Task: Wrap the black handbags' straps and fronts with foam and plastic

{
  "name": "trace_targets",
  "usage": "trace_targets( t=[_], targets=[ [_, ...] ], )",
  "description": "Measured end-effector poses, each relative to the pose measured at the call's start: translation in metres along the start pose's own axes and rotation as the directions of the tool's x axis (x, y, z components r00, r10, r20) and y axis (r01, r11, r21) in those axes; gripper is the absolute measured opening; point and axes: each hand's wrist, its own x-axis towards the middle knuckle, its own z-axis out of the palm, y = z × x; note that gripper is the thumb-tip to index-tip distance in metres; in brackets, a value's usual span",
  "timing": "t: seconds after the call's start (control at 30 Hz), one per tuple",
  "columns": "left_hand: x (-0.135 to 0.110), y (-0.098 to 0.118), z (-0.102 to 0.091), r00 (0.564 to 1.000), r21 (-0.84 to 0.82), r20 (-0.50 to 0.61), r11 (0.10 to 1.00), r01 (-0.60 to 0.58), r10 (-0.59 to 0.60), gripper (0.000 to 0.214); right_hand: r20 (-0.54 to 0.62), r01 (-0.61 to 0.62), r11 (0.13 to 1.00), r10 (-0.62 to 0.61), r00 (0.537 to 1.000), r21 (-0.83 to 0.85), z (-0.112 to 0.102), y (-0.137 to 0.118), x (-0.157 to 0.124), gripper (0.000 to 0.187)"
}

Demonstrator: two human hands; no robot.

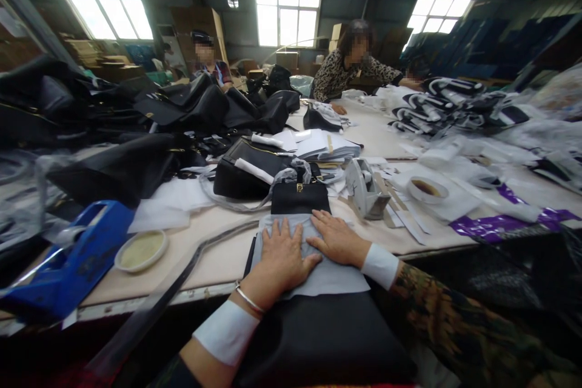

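A black handbag [318, 339] lies at the table's front edge, its lower body toward me and a flap with a gold clasp [299, 187] at the far end. Across its middle is spread a thin grey-white sheet [336, 279]. My left hand [284, 254] rests flat on this sheet with the fingers spread. To its right, my right hand [339, 237] also presses flat on the sheet, fingers stretched out. A strap in clear plastic wrap [182, 279] runs from the bag toward the lower left.
A blue tape dispenser [86, 254] and a round dish [142, 250] stand left; a grey tape dispenser [366, 188] and a tape roll [426, 189] are right. Black bags [182, 103] are heaped at the back left. Two people work across the table [373, 133].
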Motion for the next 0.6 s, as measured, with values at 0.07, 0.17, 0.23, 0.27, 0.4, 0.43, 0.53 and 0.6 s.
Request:
trace_targets(
  t=[0.07,0.17,0.23,0.27,0.4,0.43,0.53,0.6],
  targets=[
    [0.001,0.000,-0.001,1.000,-0.004,0.007,1.000,-0.014,0.014,0.091,-0.032,0.000,1.000,0.001,1.000,0.021,0.000,0.002,0.001,0.069],
    [0.002,0.002,-0.005,0.999,0.020,0.016,0.999,-0.033,0.033,0.083,-0.080,0.010,0.998,-0.005,0.997,0.063,-0.001,0.002,-0.002,0.061],
    [0.004,0.004,-0.006,0.999,0.069,0.028,0.997,-0.026,0.024,0.077,-0.100,0.029,0.996,-0.021,0.995,0.080,-0.001,0.005,-0.006,0.055],
    [0.007,0.004,-0.005,0.999,0.099,0.029,0.995,-0.019,0.016,0.074,-0.106,0.033,0.996,-0.024,0.994,0.082,-0.002,0.009,-0.009,0.053],
    [0.020,0.003,-0.001,0.999,0.197,0.046,0.980,-0.014,0.005,0.072,-0.271,0.035,0.999,-0.023,0.962,0.038,-0.011,0.036,-0.037,0.049],
    [0.023,0.001,0.001,0.999,0.211,0.054,0.977,-0.014,0.002,0.073,-0.338,0.037,0.999,-0.031,0.941,0.013,-0.016,0.047,-0.049,0.048],
    [0.032,-0.008,0.011,0.997,0.224,0.073,0.975,-0.011,-0.005,0.077,-0.525,-0.122,0.991,0.081,0.847,-0.045,-0.045,0.087,-0.100,0.041],
    [0.038,-0.018,0.023,0.998,0.197,0.059,0.980,0.002,-0.013,0.079,-0.614,-0.348,0.937,0.262,0.745,-0.022,-0.073,0.123,-0.138,0.033]
  ],
)
